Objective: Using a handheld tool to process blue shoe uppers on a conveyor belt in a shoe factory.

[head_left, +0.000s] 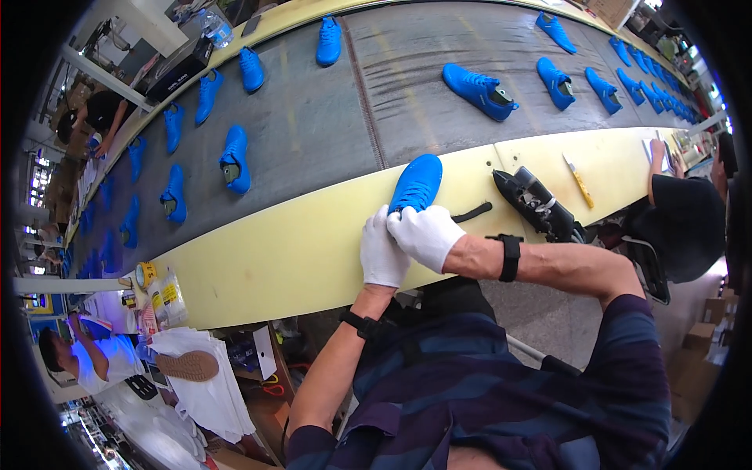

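A blue lace-up sneaker (419,178) points away from me on the pale yellow bench edge (258,270), its toe toward the belt. Both my hands wear white gloves and meet at its near end, around the collar and upper laces. My left hand (382,252) is closed at the left side of the opening. The fingers of my right hand (427,236) are bent and pinched over the top beside it. Gloves hide the heel and whatever small part the fingertips grip. A short black strip (474,211) lies just right of my right hand.
A grey conveyor belt (313,125) beyond carries several blue sneakers. A bulky black object (534,205) and a yellow-handled knife (580,182) lie on the bench to the right. Yellow tape (146,273) sits at the left end. Other people work at both sides.
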`<control>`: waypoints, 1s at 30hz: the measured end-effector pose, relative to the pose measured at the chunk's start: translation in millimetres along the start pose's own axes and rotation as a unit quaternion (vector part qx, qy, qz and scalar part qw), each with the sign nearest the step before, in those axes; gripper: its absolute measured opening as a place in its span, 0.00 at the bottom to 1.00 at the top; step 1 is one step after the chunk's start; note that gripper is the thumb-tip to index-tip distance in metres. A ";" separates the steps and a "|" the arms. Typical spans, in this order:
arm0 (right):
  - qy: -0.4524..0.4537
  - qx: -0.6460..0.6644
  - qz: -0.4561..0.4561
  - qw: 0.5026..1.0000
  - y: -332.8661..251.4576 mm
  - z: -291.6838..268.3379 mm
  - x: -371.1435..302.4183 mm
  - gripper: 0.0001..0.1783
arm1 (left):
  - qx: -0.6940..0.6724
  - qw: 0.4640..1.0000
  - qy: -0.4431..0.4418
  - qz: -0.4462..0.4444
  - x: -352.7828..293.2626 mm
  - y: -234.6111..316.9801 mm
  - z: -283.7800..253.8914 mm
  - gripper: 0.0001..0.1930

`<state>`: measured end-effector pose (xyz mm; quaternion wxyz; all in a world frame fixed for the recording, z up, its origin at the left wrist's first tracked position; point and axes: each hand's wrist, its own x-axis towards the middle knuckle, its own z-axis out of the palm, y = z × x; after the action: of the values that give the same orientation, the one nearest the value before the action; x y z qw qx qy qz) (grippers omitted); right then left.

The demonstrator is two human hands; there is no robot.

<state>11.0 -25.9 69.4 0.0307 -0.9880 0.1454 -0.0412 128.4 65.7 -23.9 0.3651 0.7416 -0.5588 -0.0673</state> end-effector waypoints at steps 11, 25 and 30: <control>-0.080 0.218 0.080 0.969 -26.3 -9.3 -82.2 0.34 | -0.029 0.997 -0.013 -0.067 -4.0 7.8 -8.4 0.44; -0.028 0.260 0.155 0.953 -8.7 8.9 -81.9 0.35 | 0.003 0.976 -0.164 -0.143 27.2 10.5 -19.8 0.38; 0.112 0.183 0.139 0.967 47.3 -13.9 -113.0 0.21 | 0.087 0.975 -0.189 -0.081 31.7 26.5 -21.7 0.46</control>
<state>-111.6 -38.9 71.5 0.2001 -0.9248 0.2740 -0.1724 130.4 45.1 17.9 0.1800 0.7874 -0.5592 -0.1868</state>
